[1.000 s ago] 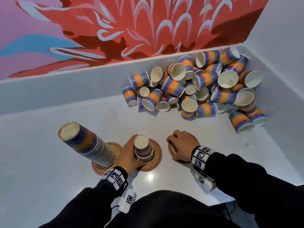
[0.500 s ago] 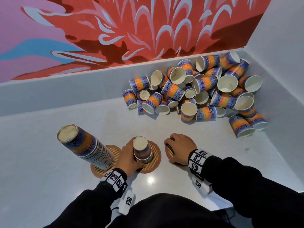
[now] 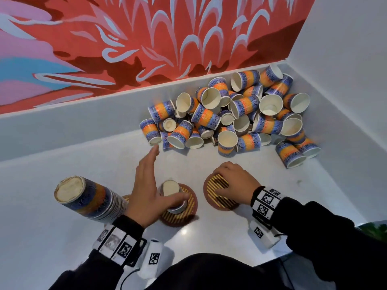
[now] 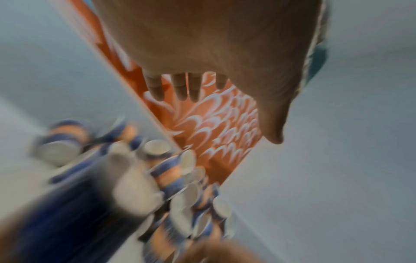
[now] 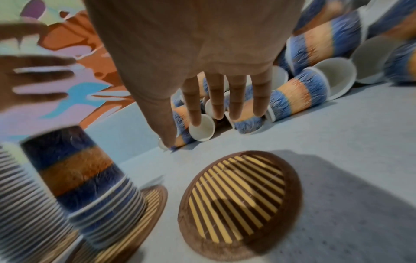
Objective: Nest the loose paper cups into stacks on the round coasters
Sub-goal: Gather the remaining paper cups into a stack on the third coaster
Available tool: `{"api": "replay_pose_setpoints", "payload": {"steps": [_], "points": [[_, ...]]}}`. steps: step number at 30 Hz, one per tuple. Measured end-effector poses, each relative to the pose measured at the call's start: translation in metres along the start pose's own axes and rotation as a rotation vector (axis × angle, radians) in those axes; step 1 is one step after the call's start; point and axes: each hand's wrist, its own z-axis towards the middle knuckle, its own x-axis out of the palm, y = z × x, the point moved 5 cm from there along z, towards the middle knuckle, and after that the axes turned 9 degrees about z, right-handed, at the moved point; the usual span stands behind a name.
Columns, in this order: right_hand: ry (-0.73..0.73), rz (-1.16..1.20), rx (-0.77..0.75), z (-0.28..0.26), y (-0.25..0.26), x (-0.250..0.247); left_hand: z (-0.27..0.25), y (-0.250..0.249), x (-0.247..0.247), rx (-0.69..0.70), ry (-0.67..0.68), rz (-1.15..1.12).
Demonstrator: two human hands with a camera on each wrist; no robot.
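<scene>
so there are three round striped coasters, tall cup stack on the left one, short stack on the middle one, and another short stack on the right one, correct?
Not quite: the right round striped coaster holds no cups; the right hand is above it, as the right wrist view shows. The tall stack of blue-and-orange paper cups and the short stack sit as you say.

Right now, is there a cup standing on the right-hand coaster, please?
No, the right-hand coaster is bare, its striped top showing under the open right hand.

Hidden / blurred bits
L wrist view: cups [image 4: 126, 186] motion-smeared. Head view: tall stack [image 3: 92, 199] hides most of left coaster [image 3: 125, 198].
</scene>
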Motion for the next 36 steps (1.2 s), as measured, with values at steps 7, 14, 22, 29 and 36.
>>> {"api": "replay_pose_setpoints", "payload": {"steps": [7,14,22,29,36], "points": [[-0.275,0.175,0.186,-0.034,-0.042,-0.052,0.053,-0.122,-0.035,0.407,-0.183,0.025],[-0.61,0.077,0.49,-0.055,-0.136,-0.091,0.097,-0.134,0.069,0.268,-0.016,-0.093],[-0.664,0.222,0.62,-0.043,-0.211,-0.086,0.128,-0.06,0.183,-0.359,-0.082,-0.325],[-0.624,0.169,0.502,-0.028,-0.232,-0.09,0.158,-0.029,0.232,-0.453,-0.112,-0.187],[-0.539,0.347,0.096,-0.046,-0.207,-0.108,0.16,-0.04,0.23,-0.459,-0.117,-0.12]]}}
